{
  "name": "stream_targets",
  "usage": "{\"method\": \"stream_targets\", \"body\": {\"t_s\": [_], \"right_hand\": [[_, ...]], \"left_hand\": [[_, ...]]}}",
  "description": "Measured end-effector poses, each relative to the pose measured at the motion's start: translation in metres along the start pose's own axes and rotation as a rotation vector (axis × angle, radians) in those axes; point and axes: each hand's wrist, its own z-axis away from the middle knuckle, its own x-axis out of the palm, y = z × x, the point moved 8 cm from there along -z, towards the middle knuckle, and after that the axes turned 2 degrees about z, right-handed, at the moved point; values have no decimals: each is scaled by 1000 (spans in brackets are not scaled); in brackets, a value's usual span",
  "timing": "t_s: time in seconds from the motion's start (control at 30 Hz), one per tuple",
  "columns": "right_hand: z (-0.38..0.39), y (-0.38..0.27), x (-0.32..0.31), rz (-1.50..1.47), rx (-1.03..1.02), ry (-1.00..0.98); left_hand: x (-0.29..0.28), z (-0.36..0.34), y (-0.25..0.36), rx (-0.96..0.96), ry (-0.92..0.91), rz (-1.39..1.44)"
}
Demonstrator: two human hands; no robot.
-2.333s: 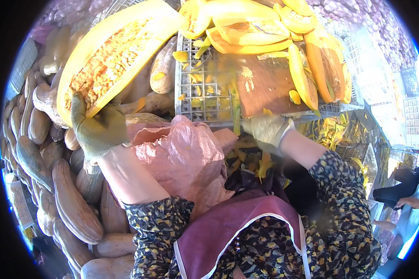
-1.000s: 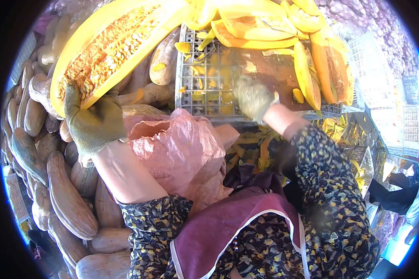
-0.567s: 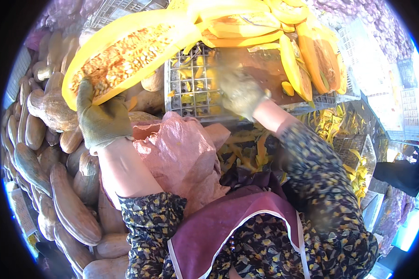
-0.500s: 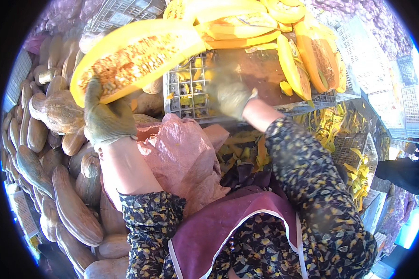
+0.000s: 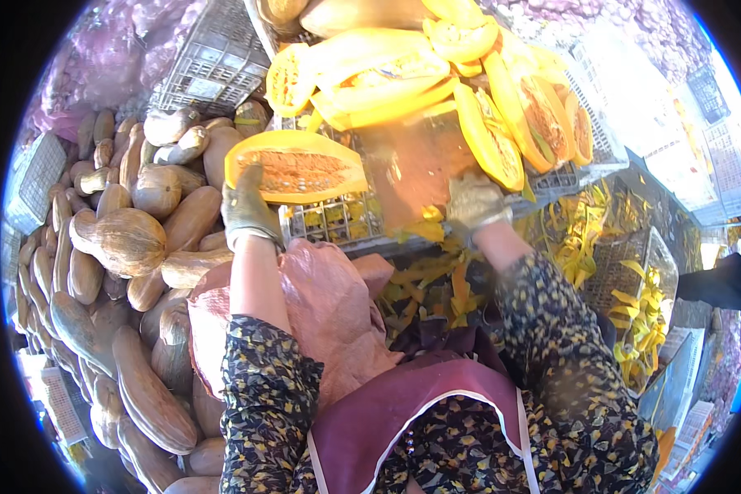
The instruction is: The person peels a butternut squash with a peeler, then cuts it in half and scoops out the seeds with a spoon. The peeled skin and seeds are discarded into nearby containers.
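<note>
My left hand (image 5: 253, 212), in an olive-green glove, grips the left end of a halved yellow squash (image 5: 300, 177), thumb on its orange seedy middle, over the left part of an upturned plastic crate (image 5: 344, 229). My right hand (image 5: 477, 210), gloved and slightly blurred, is at the right front of a brown board (image 5: 412, 165) on that crate; its fingers point down and whether they hold anything is hidden. Other cut yellow squash pieces (image 5: 379, 66) lie along the back and right of the board. A pink woven sack (image 5: 313, 321) lies below my left hand.
Whole tan squashes (image 5: 152, 395) are heaped at left, with crates (image 5: 206, 62) beyond and pink-purple sacks (image 5: 115, 58). Yellow peels (image 5: 584, 243) litter the ground at right, where a crate of peels (image 5: 642, 313) and stacked white crates (image 5: 708, 173) stand. A dark shape (image 5: 716, 284) is at the right edge.
The halved squash has swung down and right to lie nearly level by the board. My left hand moved right with it; my right hand moved right to the board's front. The view has shifted.
</note>
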Motion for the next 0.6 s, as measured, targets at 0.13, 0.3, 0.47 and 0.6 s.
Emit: {"method": "stream_targets", "body": {"t_s": [0.13,0.3,0.47,0.6], "right_hand": [[27,-24,-17,-370,-300,-30],[-21,11,-148,-298,-112,577],[-127,8,-179,-118,-63,399],[-115,19,-187,-389,-120,649]], "left_hand": [[29,23,18,148,-28,-179],[28,21,11,-138,-65,-6],[19,5,9,-185,-50,14],[48,11,34,66,-342,-51]]}}
